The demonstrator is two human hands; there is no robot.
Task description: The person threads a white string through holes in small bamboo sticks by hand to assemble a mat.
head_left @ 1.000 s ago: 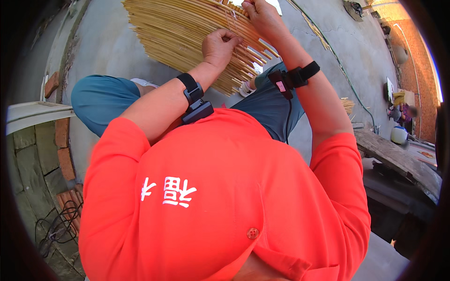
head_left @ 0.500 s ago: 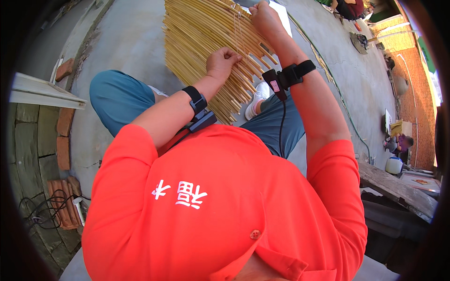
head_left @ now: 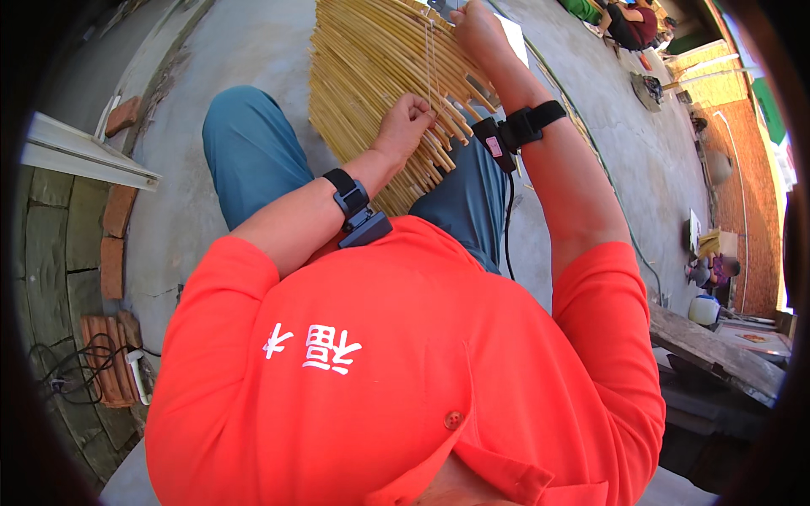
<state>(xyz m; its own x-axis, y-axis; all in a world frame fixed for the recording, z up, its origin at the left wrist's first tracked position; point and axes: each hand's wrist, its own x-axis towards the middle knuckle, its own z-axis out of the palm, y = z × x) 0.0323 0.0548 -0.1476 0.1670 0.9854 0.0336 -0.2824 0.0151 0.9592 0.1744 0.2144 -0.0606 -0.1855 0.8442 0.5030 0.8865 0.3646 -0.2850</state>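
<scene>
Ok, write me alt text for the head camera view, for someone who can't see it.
Seen from above, a person in an orange shirt works on a mat of pale yellow reeds across their lap, left hand pinching thin strings, right hand resting farther up. Both wrists wear black strapped devices; concrete ground lies around.

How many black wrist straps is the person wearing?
2. One black strap sits on the left forearm, just behind the left hand that pinches the yellow reeds. The other wraps the right wrist, behind the right hand. None seems hidden.
</scene>
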